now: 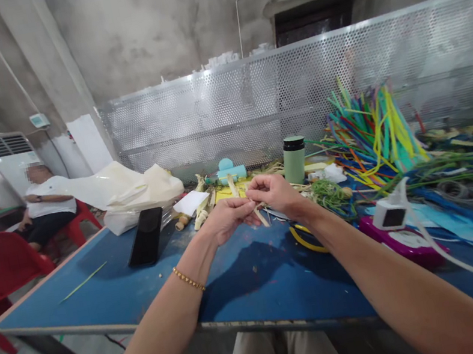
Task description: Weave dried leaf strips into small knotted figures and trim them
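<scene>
Both my hands are raised above the blue table (pixel 113 284), close together. My left hand (pixel 225 218) and my right hand (pixel 274 195) are both closed, pinching a thin pale strip (pixel 260 216) between their fingertips. The strip hangs down a little below my fingers. A beaded bracelet (pixel 188 279) sits on my left wrist. Just beyond my hands lie several pale leaf strips and small woven pieces (pixel 201 210).
A black phone (pixel 146 237) leans at left, with a pale plastic bag (pixel 138 188) behind it. A green flask (pixel 294 159), bright plastic strips (pixel 369 129), green strands (pixel 328 192) and a purple-white device (pixel 400 233) crowd the right. A person sits on a red chair (pixel 47 207) far left.
</scene>
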Action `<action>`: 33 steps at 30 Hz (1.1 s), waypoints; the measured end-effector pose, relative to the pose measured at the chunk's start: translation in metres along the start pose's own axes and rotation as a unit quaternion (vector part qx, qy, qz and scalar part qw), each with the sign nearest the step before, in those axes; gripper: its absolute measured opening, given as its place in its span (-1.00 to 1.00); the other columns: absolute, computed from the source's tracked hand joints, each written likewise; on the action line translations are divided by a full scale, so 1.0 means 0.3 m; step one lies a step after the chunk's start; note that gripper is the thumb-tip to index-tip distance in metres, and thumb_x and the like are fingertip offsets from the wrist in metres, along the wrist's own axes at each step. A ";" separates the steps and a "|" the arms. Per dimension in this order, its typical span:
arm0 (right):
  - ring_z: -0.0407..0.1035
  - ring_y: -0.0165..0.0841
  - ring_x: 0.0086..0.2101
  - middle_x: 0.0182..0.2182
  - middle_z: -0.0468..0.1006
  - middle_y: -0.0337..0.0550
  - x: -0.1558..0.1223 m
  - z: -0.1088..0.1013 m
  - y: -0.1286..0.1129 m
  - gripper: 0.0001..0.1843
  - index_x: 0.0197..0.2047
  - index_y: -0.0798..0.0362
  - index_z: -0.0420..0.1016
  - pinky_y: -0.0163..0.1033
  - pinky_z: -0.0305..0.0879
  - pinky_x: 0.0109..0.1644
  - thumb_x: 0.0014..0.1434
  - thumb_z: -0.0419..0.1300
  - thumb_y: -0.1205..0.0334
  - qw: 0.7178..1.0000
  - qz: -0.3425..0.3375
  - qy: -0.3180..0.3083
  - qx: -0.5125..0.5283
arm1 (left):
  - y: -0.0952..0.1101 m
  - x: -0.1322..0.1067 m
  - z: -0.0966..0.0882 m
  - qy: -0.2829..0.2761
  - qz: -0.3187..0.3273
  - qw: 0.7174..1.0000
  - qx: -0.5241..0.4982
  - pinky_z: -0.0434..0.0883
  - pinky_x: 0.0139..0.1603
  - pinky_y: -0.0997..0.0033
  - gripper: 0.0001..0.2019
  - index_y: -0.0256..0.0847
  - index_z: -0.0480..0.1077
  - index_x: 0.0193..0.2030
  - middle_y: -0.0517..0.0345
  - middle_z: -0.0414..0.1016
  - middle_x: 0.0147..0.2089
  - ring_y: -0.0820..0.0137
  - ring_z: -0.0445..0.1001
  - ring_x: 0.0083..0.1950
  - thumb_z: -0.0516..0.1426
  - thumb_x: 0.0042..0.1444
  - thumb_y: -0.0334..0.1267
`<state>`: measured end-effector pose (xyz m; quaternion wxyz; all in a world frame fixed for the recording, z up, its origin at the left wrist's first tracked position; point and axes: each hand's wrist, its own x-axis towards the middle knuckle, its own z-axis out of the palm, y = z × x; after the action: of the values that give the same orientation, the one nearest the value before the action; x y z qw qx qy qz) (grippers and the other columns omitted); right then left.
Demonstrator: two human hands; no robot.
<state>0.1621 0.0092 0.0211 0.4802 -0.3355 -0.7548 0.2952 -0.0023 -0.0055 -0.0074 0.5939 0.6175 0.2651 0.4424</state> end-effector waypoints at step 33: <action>0.23 -0.41 -0.52 -0.57 0.43 -0.18 0.019 -0.057 -0.021 -0.70 -0.47 0.12 0.48 -0.28 0.16 -0.41 0.12 0.15 0.06 0.973 -0.053 0.164 -0.151 | 0.026 0.002 -0.019 0.072 0.064 0.995 0.019 0.33 -0.28 0.38 -0.74 -0.37 0.54 -0.32 -0.04 0.56 -0.35 0.40 0.50 -0.38 0.29 0.00 -0.15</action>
<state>0.1747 0.0120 0.0351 0.5566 -0.4074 -0.7180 0.0931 -0.0084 -0.0033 -0.0002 0.5319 0.6106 0.2758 0.5179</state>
